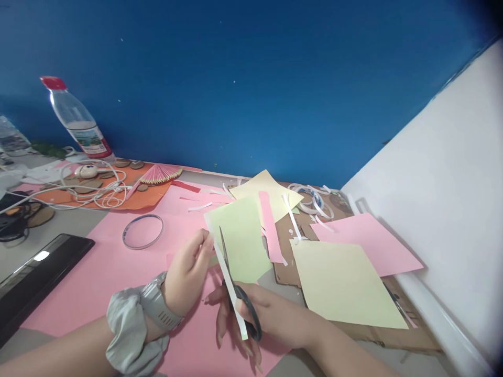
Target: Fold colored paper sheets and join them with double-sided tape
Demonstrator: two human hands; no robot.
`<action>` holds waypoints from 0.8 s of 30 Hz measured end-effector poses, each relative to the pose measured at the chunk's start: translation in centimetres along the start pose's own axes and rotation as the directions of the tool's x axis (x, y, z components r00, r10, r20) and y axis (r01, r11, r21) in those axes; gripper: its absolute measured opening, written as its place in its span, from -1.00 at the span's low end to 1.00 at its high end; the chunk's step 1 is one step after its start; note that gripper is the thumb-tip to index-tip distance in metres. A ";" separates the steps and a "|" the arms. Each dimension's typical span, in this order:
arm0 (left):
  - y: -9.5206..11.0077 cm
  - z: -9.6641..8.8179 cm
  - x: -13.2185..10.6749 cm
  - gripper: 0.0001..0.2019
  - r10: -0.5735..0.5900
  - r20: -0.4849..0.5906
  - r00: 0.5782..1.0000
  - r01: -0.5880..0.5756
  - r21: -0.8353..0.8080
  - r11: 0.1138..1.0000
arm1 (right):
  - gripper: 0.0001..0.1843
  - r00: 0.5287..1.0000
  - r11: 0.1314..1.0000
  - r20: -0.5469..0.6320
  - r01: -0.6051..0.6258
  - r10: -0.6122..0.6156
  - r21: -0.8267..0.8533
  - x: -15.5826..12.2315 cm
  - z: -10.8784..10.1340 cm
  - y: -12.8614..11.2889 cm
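My left hand (192, 275), with a grey watch and a scrunchie at the wrist, pinches the left edge of a pale green sheet of paper (245, 238). Black-handled scissors (256, 320) sit in my right hand (271, 311), their blades pointing up and away along that edge. A narrow white strip (230, 285) runs from the sheet's edge beside the blades down over my right hand. Whether its top end is still joined to the sheet is hard to see. Beneath both hands lies a large pink sheet (118, 272).
A silver ring (142, 231) lies left on the pink sheet, near a black glossy case (43, 280). Behind are white cables (106, 188), a folded pink fan (159, 174) and a bottle (84, 125). On the right, a pale yellow sheet (349, 283) covers cardboard (288, 269) by a white wall (451, 173).
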State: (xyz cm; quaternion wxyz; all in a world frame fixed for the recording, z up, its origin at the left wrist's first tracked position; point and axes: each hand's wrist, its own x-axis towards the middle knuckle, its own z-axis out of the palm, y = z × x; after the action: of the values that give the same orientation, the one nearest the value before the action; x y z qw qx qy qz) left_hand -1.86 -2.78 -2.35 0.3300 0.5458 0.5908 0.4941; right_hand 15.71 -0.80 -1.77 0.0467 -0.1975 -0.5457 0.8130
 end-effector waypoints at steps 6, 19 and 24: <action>-0.3 -0.1 0.4 -0.75 0.031 -0.016 0.999 -0.031 0.023 0.999 | -0.43 1.000 1.000 0.003 -0.014 0.014 0.008 0.0 0.0 -0.1; -0.4 -0.2 0.6 -0.74 0.044 -0.032 0.998 -0.043 0.033 0.999 | -0.43 0.993 0.995 -0.075 -0.096 0.093 -0.030 0.2 0.3 -0.3; -0.4 -0.2 0.7 -0.73 0.023 -0.039 0.999 -0.022 0.034 0.999 | -0.43 0.983 0.986 -0.093 -0.163 0.160 -0.026 0.1 0.2 -0.9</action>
State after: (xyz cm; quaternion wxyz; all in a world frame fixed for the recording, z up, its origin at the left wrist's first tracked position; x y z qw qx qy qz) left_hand -2.33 -2.11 -2.52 0.3035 0.5481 0.5992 0.4983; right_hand 15.41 -0.62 -0.93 0.0021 -0.2784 -0.5388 0.7951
